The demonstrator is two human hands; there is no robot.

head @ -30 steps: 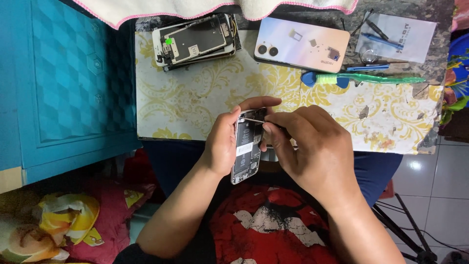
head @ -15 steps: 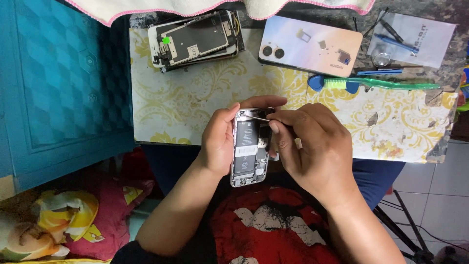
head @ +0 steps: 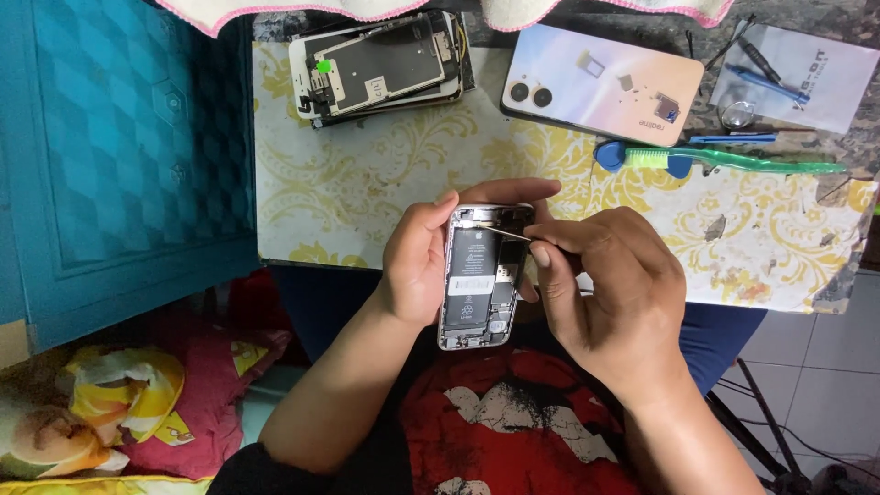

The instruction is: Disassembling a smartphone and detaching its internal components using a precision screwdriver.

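**Tweezers at the top of an opened phone**

The left hand holds an opened phone over the near edge of the bench, above the person's lap. Its fingers are wrapped around the left side and the top of the frame, and the inside of the phone faces up, so the black battery and the small parts beside it are visible. The right hand pinches thin tweezers between thumb and forefinger; the fingers are closed tight on them. The tips reach to the upper left corner of the phone. I cannot tell whether the tips grip anything, it is too small.

My judgement: the step in hand is work on a small part near the top of the phone. The next move needs a steady left hand and a very light, exact touch of the tips.

There is no real container here. On the bench lie a stack of phone screens, a pale phone face down with some tiny parts on its back, a green toothbrush and a white sheet with small tools on it.
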